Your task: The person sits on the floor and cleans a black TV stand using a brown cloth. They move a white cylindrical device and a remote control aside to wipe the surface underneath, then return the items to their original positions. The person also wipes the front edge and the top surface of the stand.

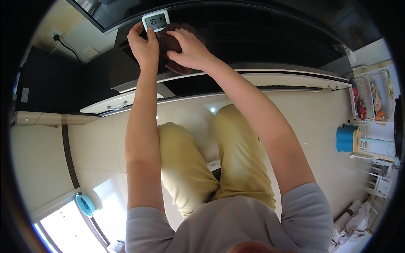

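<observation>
My left hand (144,47) holds a small white digital clock (155,21) by its lower edge, thumb in front and fingers at its left side. The clock's screen faces me, over a glossy black cabinet top. Just right of it, my right hand (190,47) rests with spread fingers on a dark brown cloth (172,44), thumb and forefinger apart. Part of the cloth hangs towards the cabinet's front edge. Whether the right fingers pinch the cloth cannot be told.
A black television (253,9) stands behind the cabinet. Below its top is a white drawer front (112,102) with a metal handle. A wall socket with a black plug (57,36) is at the upper left. A blue stool (346,138) and a white storage rack (368,95) stand at the right.
</observation>
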The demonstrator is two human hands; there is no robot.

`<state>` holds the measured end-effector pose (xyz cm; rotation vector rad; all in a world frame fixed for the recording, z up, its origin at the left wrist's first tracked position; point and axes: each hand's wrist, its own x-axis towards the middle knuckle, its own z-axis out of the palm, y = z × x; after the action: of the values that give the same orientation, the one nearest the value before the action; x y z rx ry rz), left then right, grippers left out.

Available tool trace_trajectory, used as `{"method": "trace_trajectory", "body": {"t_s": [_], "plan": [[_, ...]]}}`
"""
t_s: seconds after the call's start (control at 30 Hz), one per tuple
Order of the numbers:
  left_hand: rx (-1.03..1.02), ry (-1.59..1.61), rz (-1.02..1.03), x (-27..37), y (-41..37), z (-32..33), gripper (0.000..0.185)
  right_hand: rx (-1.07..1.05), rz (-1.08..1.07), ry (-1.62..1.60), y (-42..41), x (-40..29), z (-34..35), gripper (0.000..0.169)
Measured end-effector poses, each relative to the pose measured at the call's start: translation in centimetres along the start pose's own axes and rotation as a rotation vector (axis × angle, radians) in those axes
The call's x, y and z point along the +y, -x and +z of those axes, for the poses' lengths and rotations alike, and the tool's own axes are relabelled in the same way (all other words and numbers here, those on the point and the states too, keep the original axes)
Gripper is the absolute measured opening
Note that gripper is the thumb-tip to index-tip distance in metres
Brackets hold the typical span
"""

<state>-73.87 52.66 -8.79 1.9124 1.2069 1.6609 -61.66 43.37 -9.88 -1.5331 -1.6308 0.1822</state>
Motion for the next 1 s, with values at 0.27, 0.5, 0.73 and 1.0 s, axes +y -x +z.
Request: {"method": "trace_trajectory", "body": {"t_s": [0.27,0.5,0.73,1.0], "plan": [[-0.470,-0.238,0.430,2.6,2.2,-1.2,0.055,0.146,0.330,-0.081,-7.7,2.4,-0.5,0.037],[-0.559,-0.332,0.315,3.3,2.7,-1.6,0.054,0.007,0.474,-0.008,-11.0,2.3,2.3,0.035],[-0.482,-0.327,0.309,2.6,2.6,-1.3,0.044,0.161,0.345,-0.096,-10.7,4.1,1.2,0.023],[-0.348,-0.433,0.363,0.2,2.3,-2.0,0.047,0.289,0.260,-0.115,-4.4,13.0,-14.0,0.011]]}}
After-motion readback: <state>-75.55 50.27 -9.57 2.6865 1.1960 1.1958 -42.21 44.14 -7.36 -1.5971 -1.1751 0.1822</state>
